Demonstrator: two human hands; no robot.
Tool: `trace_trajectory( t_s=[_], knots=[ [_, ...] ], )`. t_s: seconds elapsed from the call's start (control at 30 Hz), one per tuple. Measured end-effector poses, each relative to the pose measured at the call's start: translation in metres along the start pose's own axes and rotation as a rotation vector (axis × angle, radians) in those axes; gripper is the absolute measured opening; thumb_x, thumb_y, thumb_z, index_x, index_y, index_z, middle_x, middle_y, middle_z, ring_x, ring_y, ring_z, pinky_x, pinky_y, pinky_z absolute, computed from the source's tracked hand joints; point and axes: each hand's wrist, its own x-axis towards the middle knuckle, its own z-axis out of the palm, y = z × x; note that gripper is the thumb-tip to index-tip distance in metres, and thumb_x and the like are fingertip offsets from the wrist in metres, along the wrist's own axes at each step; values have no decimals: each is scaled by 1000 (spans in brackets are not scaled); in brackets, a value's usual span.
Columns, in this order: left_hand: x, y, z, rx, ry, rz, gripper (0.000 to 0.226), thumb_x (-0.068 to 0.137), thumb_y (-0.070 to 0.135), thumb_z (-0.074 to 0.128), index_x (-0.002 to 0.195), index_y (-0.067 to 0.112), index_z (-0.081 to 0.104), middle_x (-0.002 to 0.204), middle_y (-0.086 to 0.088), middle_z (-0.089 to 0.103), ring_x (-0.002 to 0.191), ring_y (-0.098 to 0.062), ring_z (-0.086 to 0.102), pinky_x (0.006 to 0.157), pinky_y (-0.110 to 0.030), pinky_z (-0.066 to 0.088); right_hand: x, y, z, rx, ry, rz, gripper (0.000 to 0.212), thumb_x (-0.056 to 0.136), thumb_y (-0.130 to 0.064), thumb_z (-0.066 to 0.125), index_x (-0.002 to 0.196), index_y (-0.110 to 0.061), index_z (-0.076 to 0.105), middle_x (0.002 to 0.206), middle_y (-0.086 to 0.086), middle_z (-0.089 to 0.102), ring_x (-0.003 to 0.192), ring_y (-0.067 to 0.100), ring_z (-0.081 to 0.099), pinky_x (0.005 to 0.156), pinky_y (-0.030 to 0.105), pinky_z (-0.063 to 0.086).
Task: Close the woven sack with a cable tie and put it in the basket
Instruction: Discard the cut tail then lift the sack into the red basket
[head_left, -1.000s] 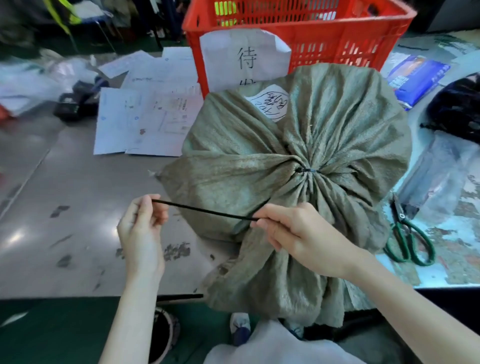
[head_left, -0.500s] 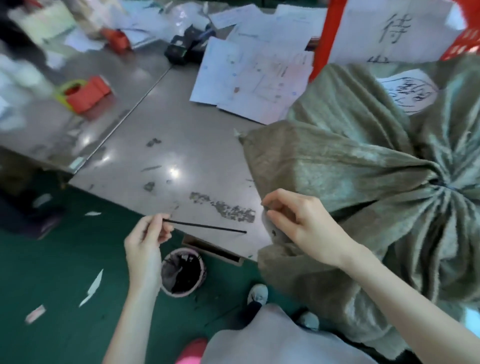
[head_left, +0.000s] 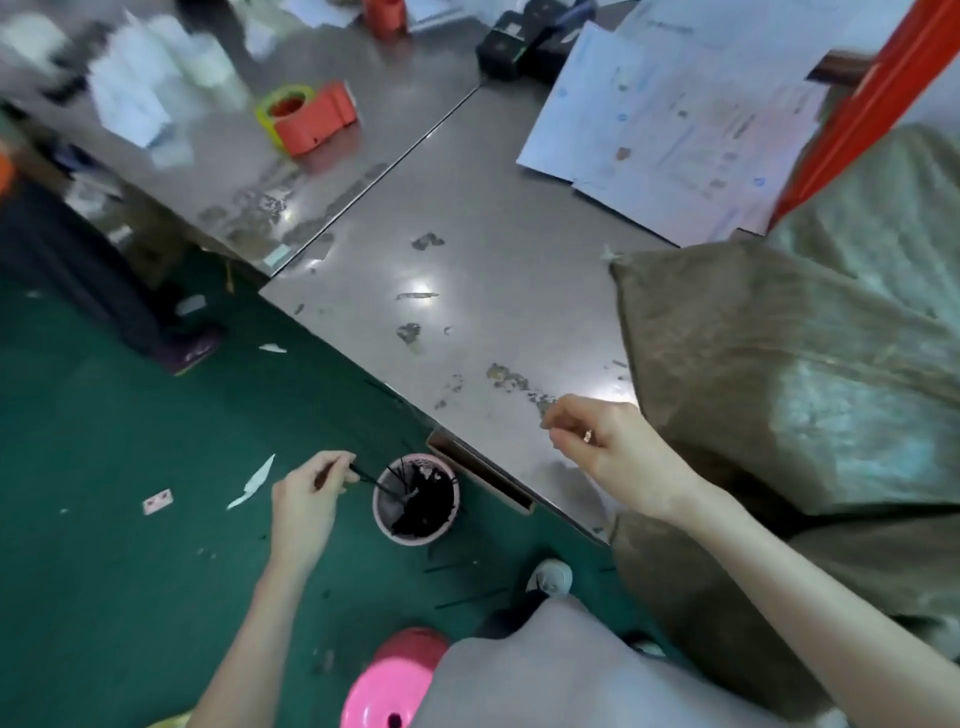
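Now your left hand (head_left: 306, 493) pinches a thin black offcut (head_left: 371, 480) of cable tie between thumb and forefinger, its free end already over the rim of the pink cup (head_left: 415, 499) on the green floor (head_left: 104, 571). My read is that you are binning the trimmed tail. Carry the pinch a little further in over the cup mouth, tip the strip downward, then open the fingers, so it joins the black strips inside rather than the loose ones lying just below the cup.

Up and to the right of that pinch, your right hand (head_left: 608, 447) hovers over the corner of the steel table (head_left: 467, 270), fingers loosely curled and holding nothing I can see. The woven sack (head_left: 779, 395) bulges just beyond it, on the table with its lower folds hanging over the edge; its tied neck lies out of view. The red basket (head_left: 862, 114) shows only as a strip above the sack.

The papers (head_left: 675, 119) carry print, but blur leaves nothing legible.
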Motion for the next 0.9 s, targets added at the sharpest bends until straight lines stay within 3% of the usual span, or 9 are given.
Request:
trace_trajectory(
  t_s=[0.1,0.2,0.37,0.5,0.57,0.67,0.77,0.9],
  knots=[
    [22,-26,9,138,-63,-23,13,91,14,60,90,19,72,69,6,71,76,-24,68,67,-26,48,20,6,6,-30,-60,45,15,92,-13,53,101,-12,65,92,2,69,83,18,62,75,30,51],
    [44,-45,21,235,-85,-48,13,91,16,59,93,16,72,77,-3,73,79,-26,68,73,-33,51,35,9,9,-53,-88,84,15,92,-13,52,100,-12,65,92,2,68,85,18,61,72,22,48],
    [66,-58,42,537,-126,-54,15,90,11,51,87,6,65,77,-21,65,68,-38,56,62,-40,47,48,7,10,-87,-98,83,14,91,-12,53,97,-11,65,85,2,67,75,17,58,64,17,42],
    [74,-50,53,603,-127,-108,16,88,0,42,73,4,49,68,-18,49,64,-34,45,59,-38,39,53,5,8,-105,-106,67,13,91,-11,54,94,-12,66,78,2,66,59,7,51,59,16,41],
    [76,-48,56,596,-125,-158,16,88,1,40,76,6,50,74,-21,53,67,-34,45,61,-37,38,54,5,7,-95,-112,71,12,90,-10,54,93,-12,65,76,2,66,57,3,51,56,15,41],
    [77,-46,62,501,-70,-187,21,92,9,42,94,6,62,92,-26,64,75,-39,53,67,-37,41,54,6,6,-90,-135,81,11,90,-10,55,93,-12,65,76,1,66,57,-2,52,55,13,41],
    [68,-32,63,300,42,-126,25,93,12,45,104,10,67,106,-17,69,94,-38,61,75,-34,42,52,6,4,-72,-134,92,10,90,-12,55,93,-13,65,77,0,66,57,-2,52,55,12,40],
    [42,17,58,-17,128,17,16,92,11,50,94,16,65,94,-6,72,90,-25,66,77,-27,46,48,2,1,-29,-111,95,11,91,-13,55,95,-14,65,79,2,67,62,9,56,56,19,45]
  ],
)
